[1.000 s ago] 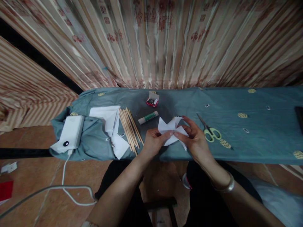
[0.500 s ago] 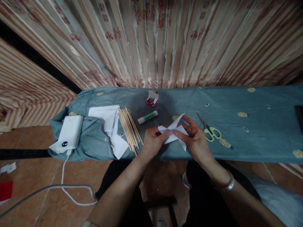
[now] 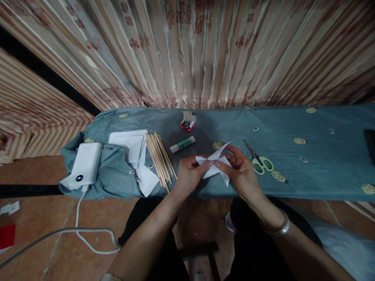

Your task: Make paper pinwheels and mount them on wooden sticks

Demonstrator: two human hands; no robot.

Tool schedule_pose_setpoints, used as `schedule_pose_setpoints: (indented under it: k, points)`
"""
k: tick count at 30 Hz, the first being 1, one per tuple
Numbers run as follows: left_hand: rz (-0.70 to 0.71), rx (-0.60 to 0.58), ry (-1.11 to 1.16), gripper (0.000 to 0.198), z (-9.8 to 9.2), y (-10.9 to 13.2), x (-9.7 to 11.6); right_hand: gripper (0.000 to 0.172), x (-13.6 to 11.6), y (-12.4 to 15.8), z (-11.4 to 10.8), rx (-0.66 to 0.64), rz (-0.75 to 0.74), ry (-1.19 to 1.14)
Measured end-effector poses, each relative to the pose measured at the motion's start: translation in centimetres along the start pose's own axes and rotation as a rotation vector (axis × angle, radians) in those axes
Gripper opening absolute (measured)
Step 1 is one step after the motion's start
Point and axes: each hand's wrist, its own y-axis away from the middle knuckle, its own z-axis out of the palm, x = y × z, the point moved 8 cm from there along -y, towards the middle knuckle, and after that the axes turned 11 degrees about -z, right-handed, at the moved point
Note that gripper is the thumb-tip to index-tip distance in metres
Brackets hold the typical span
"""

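Observation:
A white folded paper shape [image 3: 216, 162] with pointed flaps is held just above the blue-grey cloth of the table [image 3: 322, 168]. My left hand [image 3: 189, 177] pinches its left side with thumb and fingers closed. My right hand [image 3: 241, 171] grips its right side, fingers curled round the flaps. A bracelet sits on my right wrist. Green-handled scissors [image 3: 259, 160] lie just right of my right hand. A glue stick [image 3: 183, 144] lies beyond my left hand.
Several wooden sticks [image 3: 159, 160] and loose white paper sheets [image 3: 131, 146] lie left of my hands. A small red box [image 3: 188, 122] stands further back. A white power bank [image 3: 84, 163] with a cable sits at the table's left end. A striped curtain hangs behind.
The paper shape has been turned and folded tighter between my hands, its upper flap now pointing up to the right. Both hands stay in nearly the same place.

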Motion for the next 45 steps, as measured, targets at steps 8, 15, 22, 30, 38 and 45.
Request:
schedule_pose_setpoints:
  k: [8, 15, 22, 30, 38, 45]
  points:
    - [0.036, 0.010, -0.024, 0.027, 0.0, 0.1, 0.2, 0.060, 0.1, 0.0, 0.1, 0.014, 0.003, -0.034]
    - [0.069, 0.002, -0.070, 0.028, -0.1, -0.1, 0.1, 0.052, -0.2, 0.0, 0.3, 0.026, 0.000, -0.057]
    - [0.080, -0.014, -0.048, 0.024, 0.1, -0.1, -0.2, 0.048, -0.4, -0.1, 0.3, 0.014, -0.015, -0.016]
    - [0.094, -0.029, 0.026, 0.027, 0.1, -0.5, -0.5, 0.047, 0.2, -0.2, 0.2, 0.001, 0.008, -0.015]
    - [0.080, -0.026, 0.048, 0.030, 0.0, -0.5, -0.9, 0.045, 0.5, -0.1, 0.5, -0.021, 0.016, -0.001]
    - [0.077, -0.067, 0.038, 0.037, 0.3, 0.0, -0.7, 0.048, 0.8, 0.0, 0.6, -0.009, 0.064, -0.038]
